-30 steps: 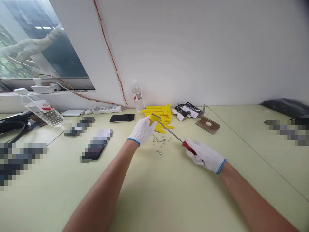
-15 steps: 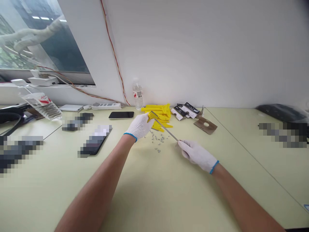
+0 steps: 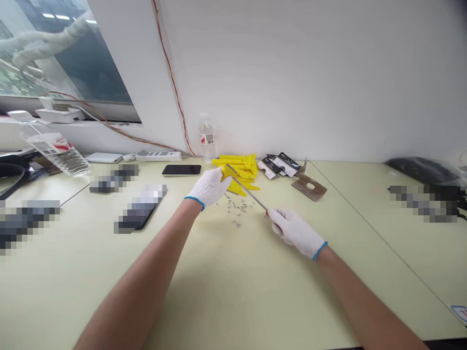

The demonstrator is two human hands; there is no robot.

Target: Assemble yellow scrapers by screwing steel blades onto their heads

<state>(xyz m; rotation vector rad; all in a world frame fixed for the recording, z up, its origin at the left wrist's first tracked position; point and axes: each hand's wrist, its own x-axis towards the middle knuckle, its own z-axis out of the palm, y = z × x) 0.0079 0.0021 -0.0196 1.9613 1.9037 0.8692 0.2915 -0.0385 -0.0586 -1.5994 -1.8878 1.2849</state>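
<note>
My left hand (image 3: 208, 187), in a white knit glove with a blue cuff, is closed on a yellow plastic scraper (image 3: 228, 170) with a metal strip at its edge. In my gloved right hand (image 3: 298, 232) is a screwdriver (image 3: 252, 196); a bit of red shows where its mostly hidden handle meets the long shaft. The shaft slants up and left, and its tip meets the scraper or lies very close to it; the exact contact is unclear. Behind my left hand lies a heap of yellow plastic scraper parts (image 3: 249, 164). Several small screws (image 3: 233, 206) are scattered below the shaft.
Black-and-white card packs (image 3: 280, 165) and a brown cardboard piece (image 3: 309, 187) lie right of the heap. A water bottle (image 3: 207, 138) stands at the wall. Phones (image 3: 181, 170), a power strip (image 3: 158, 155) and a tilted bottle (image 3: 60, 150) are on the left.
The whole view has shifted slightly. Both hands keep their holds, and the screwdriver stays at the scraper, with a little red now showing at the right hand's fingers.
</note>
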